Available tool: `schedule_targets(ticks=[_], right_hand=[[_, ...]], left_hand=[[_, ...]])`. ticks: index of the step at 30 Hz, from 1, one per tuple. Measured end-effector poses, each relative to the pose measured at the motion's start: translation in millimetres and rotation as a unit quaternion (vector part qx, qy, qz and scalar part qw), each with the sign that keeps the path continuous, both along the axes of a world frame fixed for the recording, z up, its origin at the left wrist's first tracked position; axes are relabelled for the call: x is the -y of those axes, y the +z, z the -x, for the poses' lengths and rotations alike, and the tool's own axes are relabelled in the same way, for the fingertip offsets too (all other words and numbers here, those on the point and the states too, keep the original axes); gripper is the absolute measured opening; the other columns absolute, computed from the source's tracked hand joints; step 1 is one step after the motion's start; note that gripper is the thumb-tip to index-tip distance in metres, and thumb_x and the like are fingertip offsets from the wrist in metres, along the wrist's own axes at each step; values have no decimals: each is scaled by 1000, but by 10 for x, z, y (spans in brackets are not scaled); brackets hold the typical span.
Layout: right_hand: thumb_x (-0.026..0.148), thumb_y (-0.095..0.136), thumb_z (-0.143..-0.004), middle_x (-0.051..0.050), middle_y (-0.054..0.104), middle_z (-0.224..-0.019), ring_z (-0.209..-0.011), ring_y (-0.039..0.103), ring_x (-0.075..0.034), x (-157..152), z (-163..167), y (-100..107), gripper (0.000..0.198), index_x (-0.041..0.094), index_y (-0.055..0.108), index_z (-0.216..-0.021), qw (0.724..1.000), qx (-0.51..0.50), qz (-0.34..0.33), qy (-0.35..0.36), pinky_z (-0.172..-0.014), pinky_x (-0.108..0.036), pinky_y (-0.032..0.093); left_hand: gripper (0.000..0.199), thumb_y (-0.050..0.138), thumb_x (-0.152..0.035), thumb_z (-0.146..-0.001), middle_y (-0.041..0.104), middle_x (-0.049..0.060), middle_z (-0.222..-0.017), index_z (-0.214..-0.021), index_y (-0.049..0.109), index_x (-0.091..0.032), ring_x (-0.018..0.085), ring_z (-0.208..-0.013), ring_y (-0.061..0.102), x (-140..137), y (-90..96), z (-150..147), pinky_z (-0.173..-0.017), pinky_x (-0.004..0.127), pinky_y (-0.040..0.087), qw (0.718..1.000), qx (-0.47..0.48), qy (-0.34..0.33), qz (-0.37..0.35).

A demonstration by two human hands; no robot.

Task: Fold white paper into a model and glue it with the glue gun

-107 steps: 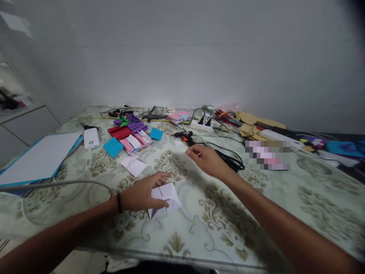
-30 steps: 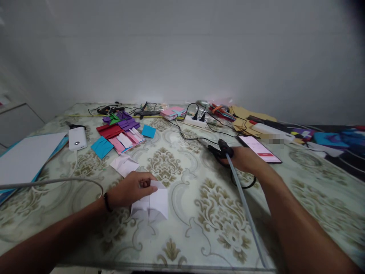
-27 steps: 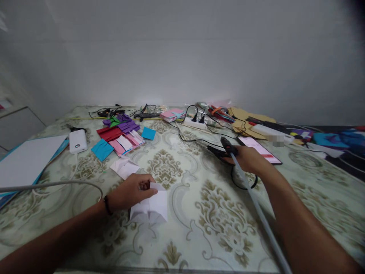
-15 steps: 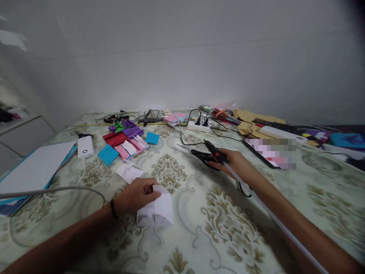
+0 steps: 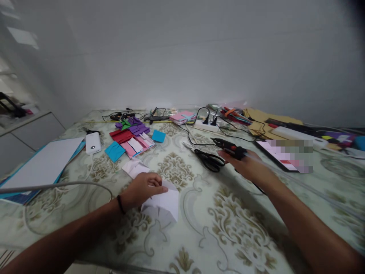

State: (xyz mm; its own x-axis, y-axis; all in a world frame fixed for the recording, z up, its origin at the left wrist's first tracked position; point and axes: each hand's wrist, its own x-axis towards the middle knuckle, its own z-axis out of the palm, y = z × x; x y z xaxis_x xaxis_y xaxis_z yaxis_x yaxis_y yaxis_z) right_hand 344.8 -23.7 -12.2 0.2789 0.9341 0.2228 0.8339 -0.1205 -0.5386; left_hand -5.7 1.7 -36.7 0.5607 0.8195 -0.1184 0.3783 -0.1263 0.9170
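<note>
My left hand [image 5: 146, 190], its fingers curled and thumb extended, is closed on the upper edge of a folded white paper [image 5: 167, 203] on the patterned tablecloth. A second folded white paper [image 5: 134, 166] lies just beyond that hand. My right hand [image 5: 245, 163] is wrapped round a black hot glue gun [image 5: 228, 146] with an orange part; its nozzle points left and a pale glue stick trails back over the forearm. Black-handled scissors [image 5: 207, 159] lie beside the right hand's fingertips, blades toward the far left.
Folded coloured papers [image 5: 129, 135] lie beyond the left hand. A white power bank [image 5: 93, 142] and white sheets [image 5: 47, 160] are at left, with a grey cable [image 5: 57, 185] in front. A power strip [image 5: 207, 125] stands at the back; a tablet-like screen [image 5: 282, 156] lies right.
The glue gun has rolled in my right hand, its trailing stick swinging to the right. The scissors now show more fully beside that hand. My left hand stays on the white paper, which has turned slightly.
</note>
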Motion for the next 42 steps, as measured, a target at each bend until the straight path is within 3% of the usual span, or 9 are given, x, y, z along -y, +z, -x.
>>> schedule_targets(ticks=[3,4,6,11,15,19,25,34,42], right_hand=[[62,52,-89,-3,57,-52,-47,52,-18,134,162,96,50,21,68,-64,999,-34,12,38,-44,-28,35],[62,54,-88,-3,60,-55,-48,53,-18,181,248,118,49,22,68,-65,998,-51,14,40,-43,-28,34],[54,59,-89,-3,66,-64,-52,55,-16,270,440,152,38,22,69,-71,991,-71,-3,111,-47,-26,37],[34,61,-90,-2,60,-73,-64,54,-15,379,790,148,23,20,56,-72,945,-55,-122,299,-57,-25,39],[28,58,-92,0,52,-70,-62,48,-13,372,874,61,24,20,51,-71,919,-83,-96,374,-57,-25,37],[31,58,-93,1,50,-69,-61,47,-13,367,921,-12,26,19,51,-70,911,-109,-39,396,-57,-26,35],[31,57,-93,2,48,-65,-59,47,-13,378,995,-35,28,20,50,-68,911,-111,-24,397,-56,-26,34],[28,57,-89,1,50,-65,-60,48,-13,394,1012,-34,22,20,51,-69,914,-106,-9,392,-56,-25,35],[24,58,-88,2,47,-64,-58,46,-13,386,1006,-60,21,20,51,-68,915,-104,-16,390,-56,-25,33]], left_hand=[[28,71,-40,-78,60,-1,-68,-69,61,-15,13,-69,55,0,41,-2,-73,26,43,999,-11,-10,-37],[26,68,-38,-80,60,-1,-69,-70,61,-15,13,-71,55,4,58,-3,-74,26,43,999,-11,-15,-45],[23,63,-36,-83,60,-2,-72,-73,61,-15,13,-72,54,16,85,-7,-74,25,42,998,-9,-32,-53],[25,58,-38,-87,58,-2,-71,-74,58,-16,13,-70,51,39,104,-14,-70,25,40,997,-23,-54,-60],[24,56,-37,-87,55,-4,-67,-75,55,-17,12,-66,49,44,91,-12,-68,24,39,995,-41,-25,-82],[23,55,-36,-88,51,-5,-63,-77,55,-16,11,-63,45,53,94,-15,-67,23,38,993,-54,-22,-101],[26,54,-38,-88,36,-8,-56,-73,49,-18,9,-54,32,61,90,-18,-51,21,25,995,-51,-25,-87],[24,55,-35,-89,43,-5,-61,-73,52,-17,9,-56,37,112,93,-31,-52,21,28,997,-11,-54,-58],[27,53,-37,-90,39,-5,-62,-73,52,-16,9,-56,34,129,109,-30,-51,21,24,997,-19,-60,-45]])
